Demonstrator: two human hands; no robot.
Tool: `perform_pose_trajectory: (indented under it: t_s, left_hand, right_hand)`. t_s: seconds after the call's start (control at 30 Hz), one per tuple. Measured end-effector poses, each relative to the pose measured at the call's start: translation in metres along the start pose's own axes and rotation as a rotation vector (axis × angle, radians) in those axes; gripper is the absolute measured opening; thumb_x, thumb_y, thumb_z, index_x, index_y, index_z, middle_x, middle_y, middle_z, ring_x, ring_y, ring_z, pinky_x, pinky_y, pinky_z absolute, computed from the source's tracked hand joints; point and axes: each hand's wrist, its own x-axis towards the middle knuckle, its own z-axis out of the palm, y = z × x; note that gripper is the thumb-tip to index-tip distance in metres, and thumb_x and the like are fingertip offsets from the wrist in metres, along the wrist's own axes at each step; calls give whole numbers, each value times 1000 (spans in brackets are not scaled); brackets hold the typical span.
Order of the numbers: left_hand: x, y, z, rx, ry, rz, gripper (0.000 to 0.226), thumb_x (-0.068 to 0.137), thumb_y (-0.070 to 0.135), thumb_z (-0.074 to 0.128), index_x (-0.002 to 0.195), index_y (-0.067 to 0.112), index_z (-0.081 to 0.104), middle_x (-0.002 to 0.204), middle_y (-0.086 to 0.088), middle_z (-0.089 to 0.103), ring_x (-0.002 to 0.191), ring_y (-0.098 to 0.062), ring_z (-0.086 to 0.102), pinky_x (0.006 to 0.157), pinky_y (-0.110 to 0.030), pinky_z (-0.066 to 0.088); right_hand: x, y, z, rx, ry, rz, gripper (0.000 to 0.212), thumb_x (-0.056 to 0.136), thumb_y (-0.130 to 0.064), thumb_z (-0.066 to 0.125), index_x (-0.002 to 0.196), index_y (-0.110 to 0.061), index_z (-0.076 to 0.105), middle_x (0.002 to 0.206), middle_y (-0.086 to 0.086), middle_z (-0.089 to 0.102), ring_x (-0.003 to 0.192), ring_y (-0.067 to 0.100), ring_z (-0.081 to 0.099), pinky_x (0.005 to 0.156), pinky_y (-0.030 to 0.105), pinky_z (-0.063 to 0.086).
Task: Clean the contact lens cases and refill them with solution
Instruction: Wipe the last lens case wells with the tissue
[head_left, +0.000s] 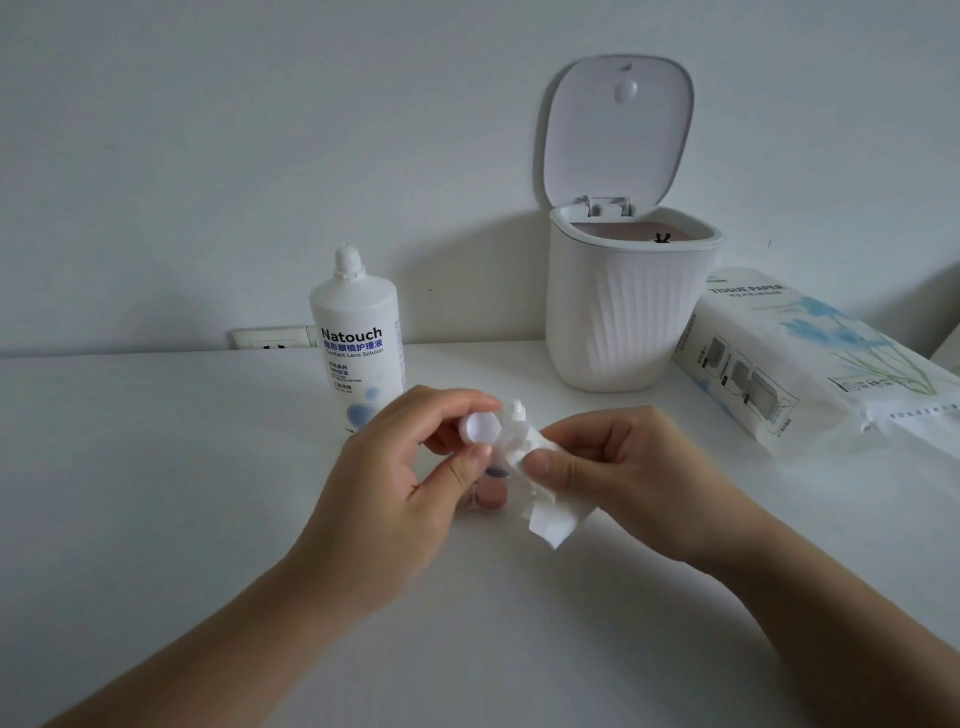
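At the centre of the frame the left hand (415, 467) pinches a small white lens case cap (480, 427) between thumb and fingertips, while the right hand (623, 467) grips a crumpled tissue (540, 493) just beside it. Pinkish case pieces (491, 496) lie on the table beneath. The solution bottle (358, 338) stands uncapped behind. I judge wiping is underway; refilling remains.
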Motion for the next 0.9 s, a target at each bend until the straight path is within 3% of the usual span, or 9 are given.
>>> perform_pose_trajectory:
  t_s: [0.1,0.17,0.23,0.33,0.43,0.53,0.73,0.8,0.9]
  left_hand:
    - [3,-2,-6,-132,51,-194,22,96,19,67,109,36,71,89,17,71,80,-3,67,68,-19,48]
    - [4,-1,-8,-208,22,-268,30,97,13,63,110,38,72,87,11,74,80,-7,70,64,-15,48]
    - [4,3,-7,-324,-64,-301,36,99,5,56,117,33,71,81,4,73,70,-9,70,62,-10,47]
    - [2,4,-3,-445,-164,-320,38,98,7,61,121,34,71,100,-14,72,81,-22,75,71,-21,57]
    - [1,2,-1,-371,-213,-283,45,84,16,66,118,45,70,100,3,72,83,-15,70,73,-21,56]
    - [0,1,1,-347,-236,-260,47,82,15,71,120,43,66,100,-1,74,84,-19,72,78,-33,60]
    - [1,0,1,-377,-172,-274,42,69,31,80,107,39,63,93,-5,78,80,-26,75,82,-46,61]
    - [1,-1,0,-374,-155,-285,45,66,36,79,107,41,61,93,-5,78,80,-29,74,81,-44,59]
    - [1,-1,-1,-335,-183,-276,48,70,31,81,111,46,60,95,-2,78,80,-24,72,78,-37,56]
  right_hand:
    - [1,1,-3,55,132,5,28,82,-43,70,92,-19,81,84,3,80,76,18,74,72,32,58]
    - [2,2,-4,90,200,-9,31,84,-42,68,93,-14,80,86,10,79,85,36,75,80,43,60]
    - [3,1,-4,95,231,-21,32,90,-40,65,92,-12,80,85,13,79,87,41,73,82,47,58]
    - [3,-1,-2,69,250,-41,39,94,-43,58,88,-11,79,81,16,77,77,34,72,77,44,58]
    - [3,-3,1,40,285,-85,36,93,-44,56,86,-18,80,74,11,73,63,15,61,65,29,53]
    - [3,-3,4,25,221,-135,32,96,-39,54,82,-25,79,68,-3,71,62,7,60,62,21,51]
    - [-1,-2,7,-65,33,-115,42,102,-46,48,89,-18,76,78,3,74,70,17,67,67,22,51]
    - [-1,0,7,-69,30,-112,47,104,-51,41,85,-26,76,79,0,75,71,14,69,67,27,53]
    - [1,2,6,-46,59,-56,56,99,-58,37,80,-23,77,79,-2,78,72,14,71,70,37,56]
